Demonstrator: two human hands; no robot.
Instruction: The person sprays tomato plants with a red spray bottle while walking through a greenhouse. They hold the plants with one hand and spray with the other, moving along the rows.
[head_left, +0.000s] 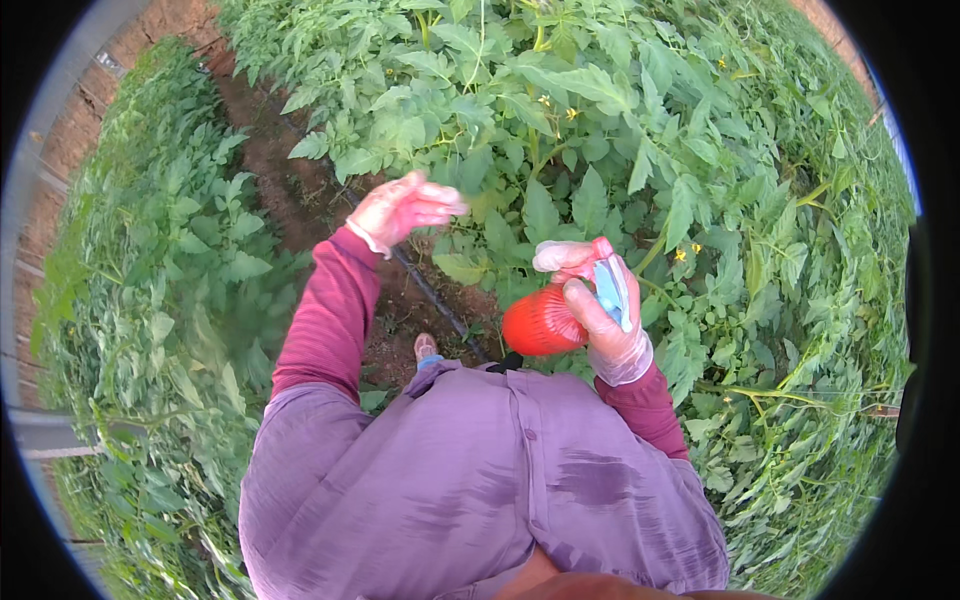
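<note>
Clear thin gloves cover both hands. My right hand (613, 307) is wrapped round the blue and pink top of a spray bottle; its ribbed red body (546, 321) tilts down to the left, in front of my shirt. My left hand (409, 210) is raised over the soil path at the edge of the leaves, fingers extended and slightly blurred, with nothing seen in it. Beyond both hands stand leafy tomato plants (540, 202), with small yellow flowers (681, 255) to the right of the bottle.
A black drip hose (431, 292) runs along the soil path (259, 142) between two plant rows. Another row of tomato plants (165, 247) stands at the left. Thin strings (478, 49) hang among the stems. One shoe (425, 346) shows on the soil below.
</note>
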